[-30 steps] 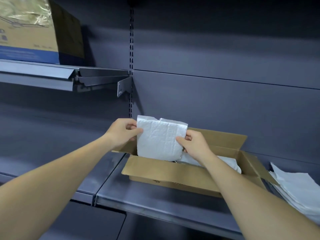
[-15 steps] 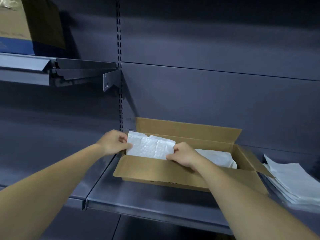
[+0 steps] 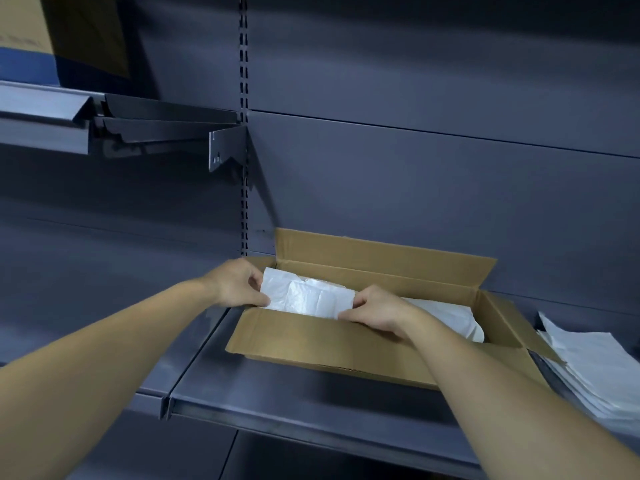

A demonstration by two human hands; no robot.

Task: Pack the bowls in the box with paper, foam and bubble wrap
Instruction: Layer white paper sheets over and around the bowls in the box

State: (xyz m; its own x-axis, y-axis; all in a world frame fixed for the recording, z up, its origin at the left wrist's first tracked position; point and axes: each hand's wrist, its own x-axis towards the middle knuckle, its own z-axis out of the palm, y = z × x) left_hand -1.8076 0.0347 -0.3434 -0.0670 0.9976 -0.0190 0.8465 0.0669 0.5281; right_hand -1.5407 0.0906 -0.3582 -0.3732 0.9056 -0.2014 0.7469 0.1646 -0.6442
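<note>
So, where is the bubble-wrap packet (image 3: 308, 297) right now?

Standing on edge in the left end of the open cardboard box (image 3: 329, 344), its top just above the front wall. A white wrapped bundle (image 3: 446, 317) fills the right part.

And the hands?

One at each end. The left hand (image 3: 239, 284) pinches the left edge between thumb and fingers, and the right hand (image 3: 375, 311) has curled fingers clamped on the right edge. The packet's long axis runs left to right between them, along the box's length.

Which hand is closer to the free space?

Left, I'd judge. It sits at the box's left wall, so the packet probably goes straight down there, both hands lowering together to keep it level.
</note>
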